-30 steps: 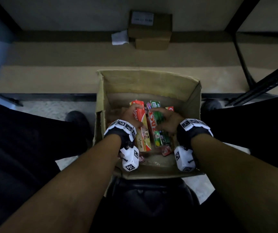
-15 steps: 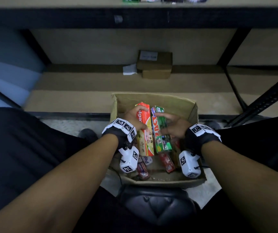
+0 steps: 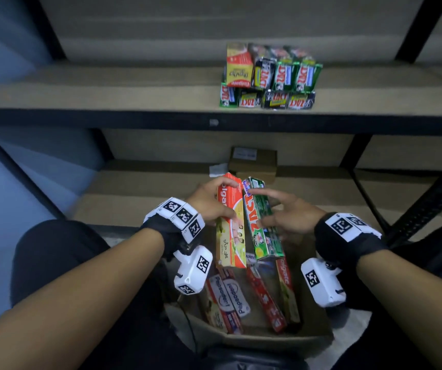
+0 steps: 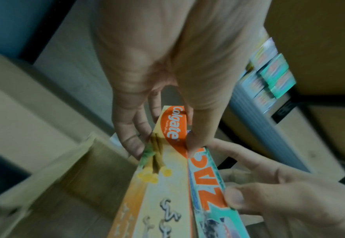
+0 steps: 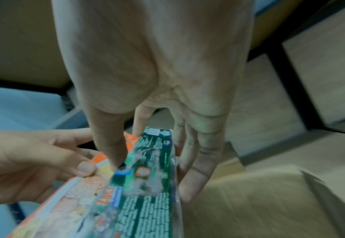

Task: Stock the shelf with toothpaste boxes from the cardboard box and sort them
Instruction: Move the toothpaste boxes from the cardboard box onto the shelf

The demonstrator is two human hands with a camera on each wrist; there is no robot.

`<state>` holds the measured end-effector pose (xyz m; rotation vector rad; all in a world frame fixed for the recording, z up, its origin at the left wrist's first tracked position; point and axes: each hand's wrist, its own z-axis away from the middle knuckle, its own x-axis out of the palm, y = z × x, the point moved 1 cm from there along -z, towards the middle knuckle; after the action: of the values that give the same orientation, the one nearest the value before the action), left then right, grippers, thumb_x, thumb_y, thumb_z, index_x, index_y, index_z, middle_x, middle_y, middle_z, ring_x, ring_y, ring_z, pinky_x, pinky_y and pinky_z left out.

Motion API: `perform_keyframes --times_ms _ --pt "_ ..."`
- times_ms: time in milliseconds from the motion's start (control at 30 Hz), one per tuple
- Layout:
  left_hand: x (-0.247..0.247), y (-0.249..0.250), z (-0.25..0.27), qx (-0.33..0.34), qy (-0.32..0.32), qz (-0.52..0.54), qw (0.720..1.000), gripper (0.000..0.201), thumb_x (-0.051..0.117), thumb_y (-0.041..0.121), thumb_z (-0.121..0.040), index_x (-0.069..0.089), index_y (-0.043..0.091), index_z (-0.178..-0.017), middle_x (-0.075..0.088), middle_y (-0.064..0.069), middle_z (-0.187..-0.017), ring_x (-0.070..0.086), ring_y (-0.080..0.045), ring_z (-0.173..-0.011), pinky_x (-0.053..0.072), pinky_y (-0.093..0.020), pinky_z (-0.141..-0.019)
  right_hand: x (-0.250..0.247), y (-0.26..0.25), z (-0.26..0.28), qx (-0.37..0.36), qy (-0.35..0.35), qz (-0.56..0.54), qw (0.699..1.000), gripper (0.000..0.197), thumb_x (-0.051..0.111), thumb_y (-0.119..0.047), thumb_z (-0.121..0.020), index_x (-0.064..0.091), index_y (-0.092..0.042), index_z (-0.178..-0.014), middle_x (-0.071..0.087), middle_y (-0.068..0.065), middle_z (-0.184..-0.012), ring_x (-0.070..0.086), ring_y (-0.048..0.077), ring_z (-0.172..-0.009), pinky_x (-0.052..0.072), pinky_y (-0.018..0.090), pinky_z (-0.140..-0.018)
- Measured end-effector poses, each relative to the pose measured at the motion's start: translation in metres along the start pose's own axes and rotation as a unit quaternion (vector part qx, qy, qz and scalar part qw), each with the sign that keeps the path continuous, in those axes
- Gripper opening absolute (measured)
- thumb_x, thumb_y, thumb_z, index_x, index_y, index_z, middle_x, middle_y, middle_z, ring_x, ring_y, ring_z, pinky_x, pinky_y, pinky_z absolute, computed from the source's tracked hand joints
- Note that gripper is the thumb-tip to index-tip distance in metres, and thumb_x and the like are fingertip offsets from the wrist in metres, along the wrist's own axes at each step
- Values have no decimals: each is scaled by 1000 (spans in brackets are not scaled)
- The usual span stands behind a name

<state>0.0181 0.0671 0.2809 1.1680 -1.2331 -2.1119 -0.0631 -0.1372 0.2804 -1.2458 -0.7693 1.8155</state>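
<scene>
My left hand grips an orange and yellow Colgate box, thumb on one long edge and fingers on the other. My right hand holds a green Zact box beside it, thumb on top and fingers underneath. Both boxes hang side by side, touching, above the open cardboard box. Several toothpaste boxes still lie inside it. On the upper shelf stands a group of stacked toothpaste boxes, mostly Zact with one Colgate at its left.
A small closed carton and a white paper scrap sit on the lower shelf behind the hands. Black shelf uprights frame the bay. My dark trouser legs flank the cardboard box.
Both hands have lifted the two boxes up out of the cardboard box toward the shelf. My head has tilted up, bringing the upper shelf and its stacked boxes into view.
</scene>
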Motion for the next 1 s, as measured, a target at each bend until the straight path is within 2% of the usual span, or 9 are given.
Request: perform_keyframes --times_ms 133,267,433,500,633,767,833,933,1000 --pt "-26 26 19 29 15 8 999 66 84 8 -72 54 41 -120 55 8 -115 63 -20 -105 63 -42 -71 -5 -39 7 -45 10 22 999 71 77 -13 -84 47 -54 -135 58 2 -124 73 17 -83 56 25 -55" --pt "-52 51 36 63 46 10 997 66 83 8 -75 53 39 -125 55 9 -115 62 -16 -105 63 -41 -74 -10 -81 17 -79 57 58 994 72 78 -18 -82 46 -53 -137 54 -6 -123 68 11 -85 50 18 -53" --pt "-83 85 51 112 104 -22 988 71 83 7 -75 49 32 -132 54 16 -105 61 -4 -91 51 -13 -50 -18 -131 26 -114 100 88 984 71 79 -19 -81 49 -48 -138 61 -13 -107 67 5 -81 53 19 -61" --pt "-95 96 56 121 131 -40 983 75 85 11 -73 47 36 -132 57 12 -110 63 -7 -94 52 -16 -52 -22 -150 28 -120 107 95 982 71 78 -20 -81 48 -47 -140 65 -11 -105 68 6 -73 50 20 -56" --pt "-114 115 62 123 173 -89 973 76 82 13 -76 42 40 -135 56 3 -127 66 -20 -103 62 -35 -71 -24 -179 32 -130 105 98 981 72 76 -16 -84 45 -45 -142 69 0 -100 71 16 -69 51 22 -47" --pt "-134 129 59 117 216 -136 960 79 80 14 -78 39 37 -142 56 1 -130 66 -20 -100 59 -28 -65 -24 -204 27 -135 104 110 979 70 76 -19 -83 46 -48 -140 64 3 -108 70 20 -78 62 37 -58" --pt "-145 133 54 100 229 -140 958 79 81 16 -77 39 34 -142 59 1 -128 68 -19 -97 59 -32 -69 -22 -212 23 -130 104 97 981 69 77 -18 -81 49 -48 -137 64 2 -106 69 21 -78 63 41 -59" --pt "-160 134 44 71 242 -135 958 76 82 18 -76 43 31 -140 63 1 -122 69 -16 -90 60 -35 -69 -19 -224 17 -138 105 98 980 71 78 -16 -81 49 -47 -138 66 1 -99 64 13 -59 57 31 -48" --pt "-168 133 38 57 242 -129 960 74 83 17 -75 46 30 -137 64 1 -119 70 -16 -87 60 -35 -68 -15 -234 12 -139 109 98 979 72 78 -17 -80 48 -45 -139 67 1 -108 63 11 -59 51 26 -47"
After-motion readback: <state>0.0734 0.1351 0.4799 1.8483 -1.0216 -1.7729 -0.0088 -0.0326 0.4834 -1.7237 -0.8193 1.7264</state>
